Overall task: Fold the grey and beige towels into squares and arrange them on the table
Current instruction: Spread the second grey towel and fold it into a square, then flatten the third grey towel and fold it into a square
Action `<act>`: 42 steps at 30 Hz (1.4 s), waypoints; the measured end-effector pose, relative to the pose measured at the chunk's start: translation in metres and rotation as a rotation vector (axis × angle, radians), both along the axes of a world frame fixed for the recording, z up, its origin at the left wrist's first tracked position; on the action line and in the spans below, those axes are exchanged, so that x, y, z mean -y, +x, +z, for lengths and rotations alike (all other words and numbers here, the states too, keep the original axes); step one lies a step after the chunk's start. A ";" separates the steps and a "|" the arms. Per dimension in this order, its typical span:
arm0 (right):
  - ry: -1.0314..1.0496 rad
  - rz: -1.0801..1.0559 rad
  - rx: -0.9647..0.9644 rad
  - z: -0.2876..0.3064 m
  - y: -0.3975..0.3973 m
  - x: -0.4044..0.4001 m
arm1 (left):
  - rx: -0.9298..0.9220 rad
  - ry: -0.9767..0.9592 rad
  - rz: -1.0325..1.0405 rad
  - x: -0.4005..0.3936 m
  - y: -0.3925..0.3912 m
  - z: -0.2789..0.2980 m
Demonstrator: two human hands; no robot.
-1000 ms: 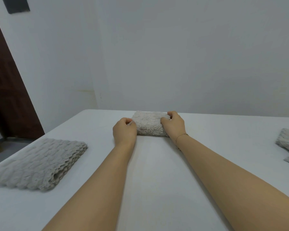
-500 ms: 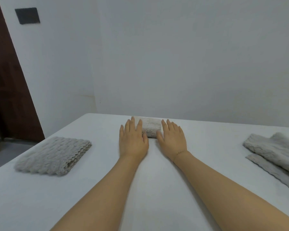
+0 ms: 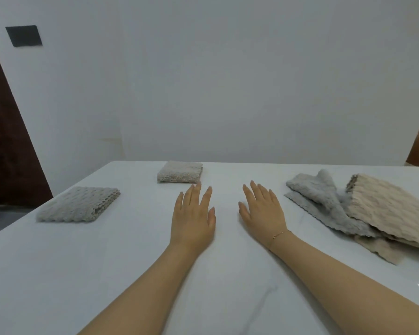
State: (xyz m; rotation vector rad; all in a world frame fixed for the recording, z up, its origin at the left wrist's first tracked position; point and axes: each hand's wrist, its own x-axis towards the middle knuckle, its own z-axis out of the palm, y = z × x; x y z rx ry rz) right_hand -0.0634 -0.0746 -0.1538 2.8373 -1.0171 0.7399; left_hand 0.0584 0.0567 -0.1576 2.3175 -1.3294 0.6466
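Both hands are lying palm-down with fingers straight and slightly spread, holding nothing. The left hand (image 3: 192,213) and the right hand (image 3: 261,211) are stretching forward side by side over the white table (image 3: 215,274), with a bare strip of tabletop showing between them; whether the palms are pressing on the surface or floating just above it cannot be told. A thin bracelet (image 3: 279,235) is circling the right wrist.

Just beyond the left hand's fingertips, close but apart from them, a small folded beige towel (image 3: 180,172) is sitting as a neat square near the far edge of the table. Farther out to the left of the left hand, well apart from it, a folded grey towel (image 3: 79,204) is lying flat as a larger square, its scalloped layers showing along the near right edge.

To the right of the right hand, near it but not touching, a loose heap is lying unfolded: a crumpled grey towel (image 3: 324,201) with a wavy hem, and beside and partly over it a ribbed beige towel (image 3: 387,213) draping toward the table's right side.

Behind the table a pale wall (image 3: 228,81) is rising, with a dark square plate (image 3: 23,35) high on the left and a dark brown door (image 3: 7,141) at the left edge.
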 end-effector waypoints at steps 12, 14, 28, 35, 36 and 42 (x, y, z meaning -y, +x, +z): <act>-0.116 -0.142 -0.048 0.001 -0.110 0.020 | -0.003 0.044 -0.114 -0.006 -0.077 0.000; -0.119 -0.192 -0.045 -0.001 -0.119 0.029 | 0.002 0.046 -0.132 -0.003 -0.077 -0.001; -0.006 -0.191 0.055 -0.005 -0.132 0.060 | -0.195 -0.039 -0.248 -0.006 -0.074 -0.005; -0.055 0.243 0.140 -0.005 -0.133 0.038 | -0.417 -0.250 -0.264 -0.017 -0.072 0.002; -0.061 0.285 0.135 -0.004 -0.132 0.033 | -0.427 -0.249 -0.270 -0.018 -0.071 0.002; 0.375 0.463 0.377 0.004 -0.125 -0.005 | -0.462 -0.236 -0.287 -0.023 -0.065 0.003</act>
